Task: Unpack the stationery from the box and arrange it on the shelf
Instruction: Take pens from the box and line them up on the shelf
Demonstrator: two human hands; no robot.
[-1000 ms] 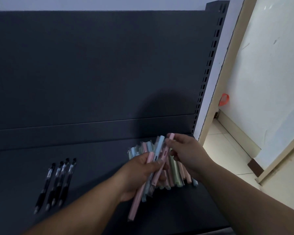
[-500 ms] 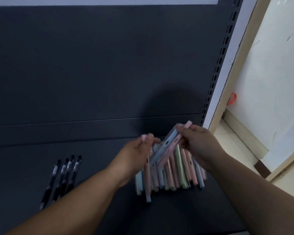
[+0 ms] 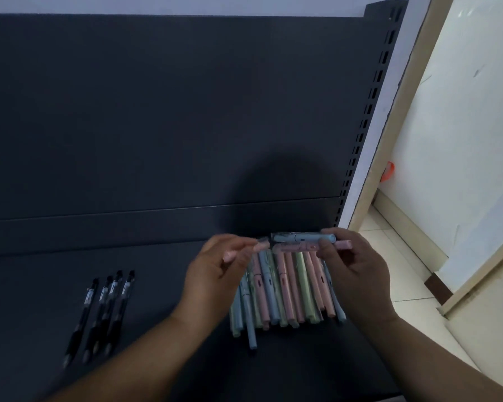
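Dark shelf (image 3: 157,285) carries a row of pastel pens (image 3: 285,288). Right hand (image 3: 352,280) pinches a blue pen (image 3: 299,237) and pink pen (image 3: 296,247) crosswise above it; left hand (image 3: 215,274) curls near their other end, grip unclear. Best turn both parallel before laying them alongside.

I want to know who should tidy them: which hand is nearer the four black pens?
Left. The left hand is to the right of the black pens; the right hand is farther right, beyond the pastel pens.
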